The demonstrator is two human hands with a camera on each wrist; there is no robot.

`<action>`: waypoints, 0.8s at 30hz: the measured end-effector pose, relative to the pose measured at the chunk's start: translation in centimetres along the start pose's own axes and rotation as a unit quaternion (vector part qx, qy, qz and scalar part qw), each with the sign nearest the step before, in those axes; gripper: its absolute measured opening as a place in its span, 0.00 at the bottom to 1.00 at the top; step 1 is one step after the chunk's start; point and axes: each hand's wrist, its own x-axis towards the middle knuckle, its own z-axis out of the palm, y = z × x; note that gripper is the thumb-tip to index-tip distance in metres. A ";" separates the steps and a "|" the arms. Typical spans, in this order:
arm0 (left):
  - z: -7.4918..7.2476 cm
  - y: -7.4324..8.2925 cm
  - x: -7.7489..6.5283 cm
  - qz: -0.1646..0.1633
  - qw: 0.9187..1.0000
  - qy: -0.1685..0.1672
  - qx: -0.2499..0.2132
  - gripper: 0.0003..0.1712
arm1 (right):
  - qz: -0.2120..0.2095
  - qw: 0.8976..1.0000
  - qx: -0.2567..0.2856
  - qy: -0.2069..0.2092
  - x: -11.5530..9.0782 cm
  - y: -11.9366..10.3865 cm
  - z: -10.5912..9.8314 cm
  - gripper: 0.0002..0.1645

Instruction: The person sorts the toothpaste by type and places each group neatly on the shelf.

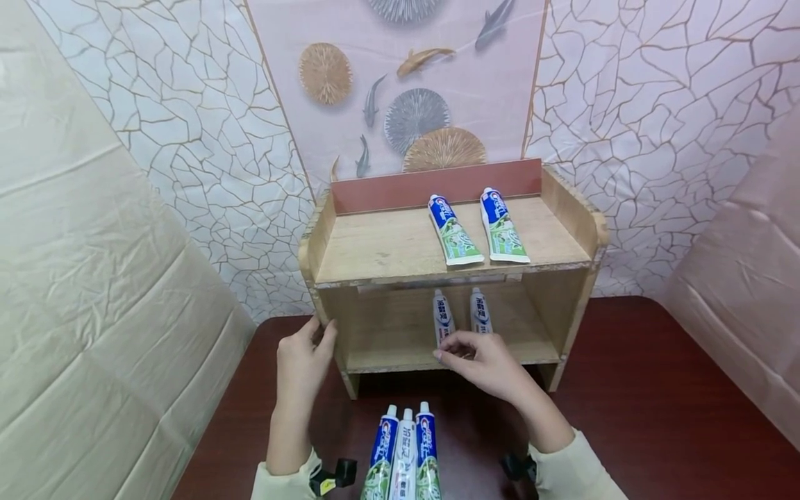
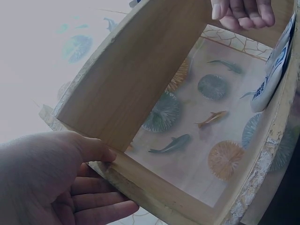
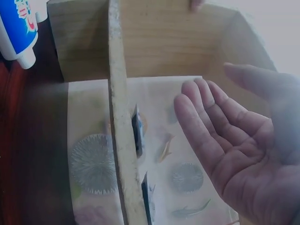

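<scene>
My left hand (image 1: 304, 357) holds the left side panel of a small two-tier wooden shelf (image 1: 375, 239); the left wrist view shows the thumb on the inner face and the fingers outside. At the front of the lower tier is my right hand (image 1: 484, 364), its fingers extended and slightly bent with nothing between them, as the right wrist view shows. Just behind it, two white toothpaste tubes lie on the lower tier, a left one (image 1: 443, 312) and a right one (image 1: 480, 309), their lower ends partly hidden. Two blue-and-green toothpaste tubes (image 1: 456, 236) lie side by side on the top tier.
On the dark red table (image 1: 231, 430) before the shelf lie three more tubes: a white tube (image 1: 404, 455) between two blue-and-green tubes (image 1: 382, 448). Patterned cloth (image 1: 625, 83) hangs behind, and pale cloth (image 1: 112, 278) walls off both sides.
</scene>
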 end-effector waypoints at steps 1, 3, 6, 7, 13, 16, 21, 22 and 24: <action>0.0 0.0 0.0 0.001 1.000 0.000 -0.001 0.18 | -0.002 1.000 0.004 -0.012 -0.1 -0.1 0.0 0.11; 0.0 0.0 0.0 0.002 1.000 0.000 -0.003 0.18 | -0.005 0.999 0.012 -0.041 -0.2 -0.2 0.0 0.12; 0.0 0.0 -0.1 0.003 1.000 -0.001 -0.006 0.18 | -0.018 0.995 0.012 -0.095 -0.3 -0.2 0.1 0.12; 0.0 -0.1 -0.2 0.003 1.000 -0.001 -0.006 0.17 | -0.024 0.993 0.010 -0.116 -0.4 -0.2 0.1 0.11; 0.0 -0.1 -0.3 0.005 1.000 0.003 0.001 0.15 | -0.062 0.961 0.027 -0.269 -0.9 0.4 0.1 0.08; 0.1 -0.1 -0.2 0.012 1.000 0.007 0.005 0.15 | -0.044 0.940 0.031 -0.338 -1.1 0.7 0.3 0.09; 0.1 0.0 -0.1 0.014 1.000 0.010 0.011 0.15 | 0.023 0.925 0.011 -0.378 -1.4 1.4 0.7 0.12; 0.1 0.0 -0.1 0.013 1.000 0.010 0.011 0.15 | 0.032 0.925 0.005 -0.378 -1.5 1.5 0.8 0.13; 0.1 0.0 -0.1 0.012 1.000 0.008 0.010 0.15 | 0.044 0.927 -0.012 -0.373 -1.5 1.9 1.2 0.14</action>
